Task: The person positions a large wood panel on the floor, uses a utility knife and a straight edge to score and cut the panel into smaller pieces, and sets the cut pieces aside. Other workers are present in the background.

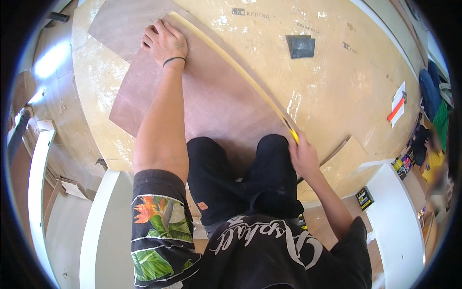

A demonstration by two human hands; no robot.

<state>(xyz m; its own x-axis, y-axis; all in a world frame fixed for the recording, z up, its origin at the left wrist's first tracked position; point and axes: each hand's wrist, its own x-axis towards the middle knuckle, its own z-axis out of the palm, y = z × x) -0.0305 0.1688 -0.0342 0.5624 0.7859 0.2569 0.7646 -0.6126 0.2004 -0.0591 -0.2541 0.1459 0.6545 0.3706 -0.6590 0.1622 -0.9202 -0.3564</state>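
A thin brown wood sheet (207,91) lies in front of my knees on a larger yellowish board (337,86). Along its far right edge runs a narrow, pale yellow strip (231,61), slightly bowed in this view. My left hand (164,42) presses down on the sheet beside the strip's far end, fingers bent and a little apart. Close to the strip's near end, my right hand (303,154) is closed around a slim yellow-handled tool (293,137), which looks like a utility knife. Its tip meets the sheet's edge by the strip; the exact contact is too small to tell.
Another brown sheet (125,24) extends beyond my left hand. A dark flat piece (301,46) and a red-handled tool (396,110) on white paper lie to the right. White panels (98,226) stand on both sides. A person in yellow (434,164) is at far right.
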